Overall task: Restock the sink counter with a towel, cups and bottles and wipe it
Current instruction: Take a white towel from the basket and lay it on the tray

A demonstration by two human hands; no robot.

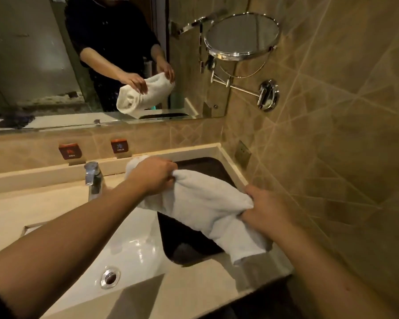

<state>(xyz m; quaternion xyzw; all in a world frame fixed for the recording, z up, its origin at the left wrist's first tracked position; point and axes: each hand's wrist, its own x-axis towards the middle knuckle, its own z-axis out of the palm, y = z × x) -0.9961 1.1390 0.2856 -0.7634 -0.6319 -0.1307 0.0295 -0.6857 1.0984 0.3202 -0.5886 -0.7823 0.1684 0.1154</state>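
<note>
A rolled white towel (205, 206) hangs in the air over a dark brown tray (182, 240) on the right part of the sink counter (228, 270). My left hand (153, 174) grips the towel's far end. My right hand (266, 209) pinches its near side, and the loose near end droops over the tray's front edge. No cups or bottles show on the counter.
A white basin (129, 252) with a chrome drain (110, 277) lies left of the tray, behind it a chrome tap (93, 178). Hot and cold labels (70, 151) sit on the ledge. A wall mirror and a round swing-arm mirror (242, 36) hang above.
</note>
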